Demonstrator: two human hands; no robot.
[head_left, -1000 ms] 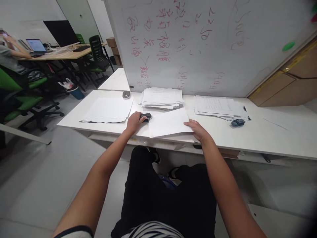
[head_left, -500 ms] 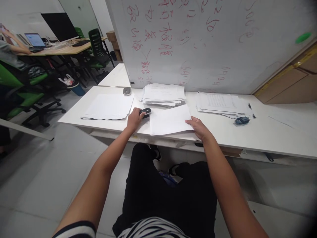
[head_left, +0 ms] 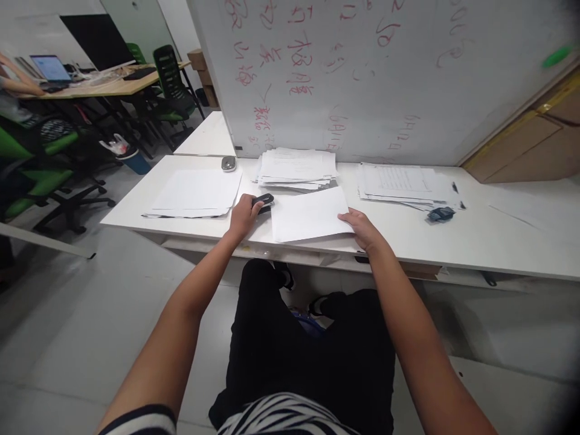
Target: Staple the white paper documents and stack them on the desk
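Note:
Closed around a black stapler (head_left: 263,200), my left hand (head_left: 244,216) is low over the desk near its front edge. The stapler's head is at the left edge of some white paper (head_left: 310,215); whether it touches the paper I cannot tell. My right hand (head_left: 361,228) pinches that paper at its right edge, thumb on top and fingers below. The paper's upper face looks blank, and how many sheets there are is not visible. Behind it lies a thick, uneven stack of papers (head_left: 296,166).
On the white desk (head_left: 489,241) are a paper pile (head_left: 194,192) at left, a computer mouse (head_left: 229,163), a printed pile (head_left: 399,183) and a small dark blue packet (head_left: 441,214) at right. A whiteboard (head_left: 362,78) stands behind; a cardboard box (head_left: 521,148) is at far right.
The view has shifted slightly. Both hands keep their holds on the stapler and the paper, with hardly any movement between them.

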